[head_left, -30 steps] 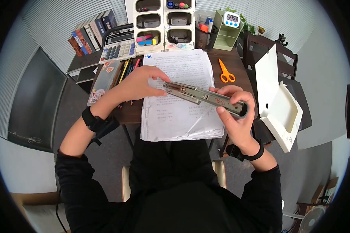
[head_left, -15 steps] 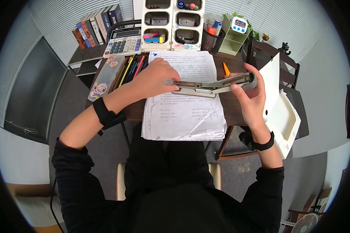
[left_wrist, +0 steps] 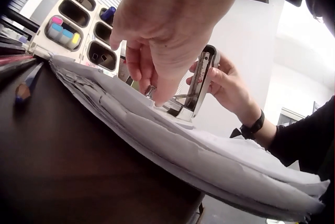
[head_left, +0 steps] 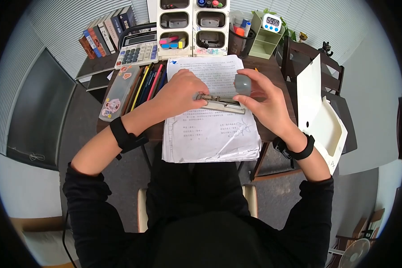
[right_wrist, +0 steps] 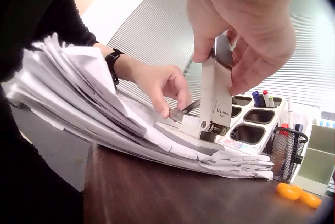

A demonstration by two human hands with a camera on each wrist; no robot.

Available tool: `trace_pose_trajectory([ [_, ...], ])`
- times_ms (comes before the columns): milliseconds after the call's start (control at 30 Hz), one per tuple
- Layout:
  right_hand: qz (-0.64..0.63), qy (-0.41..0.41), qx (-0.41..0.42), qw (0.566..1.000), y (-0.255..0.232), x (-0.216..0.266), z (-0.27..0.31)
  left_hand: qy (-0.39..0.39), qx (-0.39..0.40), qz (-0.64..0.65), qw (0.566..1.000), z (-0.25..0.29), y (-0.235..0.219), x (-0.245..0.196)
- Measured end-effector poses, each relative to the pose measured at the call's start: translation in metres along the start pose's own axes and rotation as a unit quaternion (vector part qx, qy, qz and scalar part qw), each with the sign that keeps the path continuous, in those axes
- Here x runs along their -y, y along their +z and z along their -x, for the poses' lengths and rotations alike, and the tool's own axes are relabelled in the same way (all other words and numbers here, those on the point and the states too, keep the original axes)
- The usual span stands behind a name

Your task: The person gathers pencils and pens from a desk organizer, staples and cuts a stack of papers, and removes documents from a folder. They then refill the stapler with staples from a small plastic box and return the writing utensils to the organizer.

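A stapler (head_left: 224, 106) with a pale body and grey end cap stands opened out on a thick stack of papers (head_left: 205, 138). My left hand (head_left: 183, 89) pinches the front end of its lower part between thumb and fingers. With thumb and fingers, my right hand (head_left: 268, 98) grips the top arm (right_wrist: 215, 98) near its grey cap. That arm stands nearly upright from the hinge in the right wrist view. The left wrist view shows the hollow inner side of the raised arm (left_wrist: 200, 82). My left fingers partly hide the stapler's front end.
Pencils (head_left: 143, 89) and a stickered case (head_left: 118, 96) lie left of the papers. Behind stand a calculator (head_left: 137, 52), a white organizer (head_left: 192, 27), a mesh pen cup (head_left: 241, 44) and a timer (head_left: 271, 23). Orange scissors (right_wrist: 298, 194) and an open white box (head_left: 319, 120) are on the right.
The stapler came from a slanted hold over the papers to lying level on them. My left hand took hold of its front end; my right hand swung the top arm up and leftward.
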State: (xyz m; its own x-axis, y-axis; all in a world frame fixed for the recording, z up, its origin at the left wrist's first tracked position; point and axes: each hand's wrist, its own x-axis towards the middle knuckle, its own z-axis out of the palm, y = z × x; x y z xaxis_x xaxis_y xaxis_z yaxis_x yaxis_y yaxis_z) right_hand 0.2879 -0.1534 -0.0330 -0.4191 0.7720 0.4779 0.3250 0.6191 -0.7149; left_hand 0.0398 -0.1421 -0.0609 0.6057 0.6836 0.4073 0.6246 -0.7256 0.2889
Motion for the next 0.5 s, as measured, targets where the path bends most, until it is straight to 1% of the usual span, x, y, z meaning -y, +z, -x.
trace_pose_trajectory([
  [67, 0.024, -0.012, 0.006, 1.0, 0.002, -0.001, -0.004, -0.022, 0.003, 0.029, 0.999, 0.001, 0.0, 0.0],
  [133, 0.082, -0.043, 0.029, 0.995, 0.004, -0.001, -0.007, -0.029, 0.002, 0.038, 0.999, 0.001, 0.0, 0.001],
  [167, 0.082, -0.042, 0.028, 0.995, 0.005, -0.001, -0.009, -0.037, 0.0, 0.047, 0.998, 0.001, 0.001, 0.001],
  [233, 0.142, -0.066, 0.05, 0.986, 0.008, 0.0, -0.013, -0.05, 0.002, 0.067, 0.997, 0.0, 0.002, 0.003],
  [300, 0.162, -0.066, 0.056, 0.983, 0.013, -0.001, -0.016, -0.065, 0.002, 0.086, 0.994, 0.0, 0.004, 0.005],
  [367, 0.182, -0.067, 0.063, 0.979, 0.019, -0.006, -0.018, -0.101, -0.003, 0.143, 0.985, 0.001, 0.004, 0.006],
  [400, 0.183, -0.061, 0.07, 0.979, 0.023, -0.011, -0.019, -0.101, -0.004, 0.143, 0.985, 0.001, 0.004, 0.006],
  [467, 0.183, -0.058, 0.076, 0.978, 0.027, -0.014, -0.021, -0.152, 0.0, 0.169, 0.974, 0.001, 0.002, 0.004],
  [500, 0.189, -0.06, 0.085, 0.976, 0.029, -0.014, -0.021, -0.152, -0.001, 0.168, 0.974, 0.0, 0.001, 0.004],
])
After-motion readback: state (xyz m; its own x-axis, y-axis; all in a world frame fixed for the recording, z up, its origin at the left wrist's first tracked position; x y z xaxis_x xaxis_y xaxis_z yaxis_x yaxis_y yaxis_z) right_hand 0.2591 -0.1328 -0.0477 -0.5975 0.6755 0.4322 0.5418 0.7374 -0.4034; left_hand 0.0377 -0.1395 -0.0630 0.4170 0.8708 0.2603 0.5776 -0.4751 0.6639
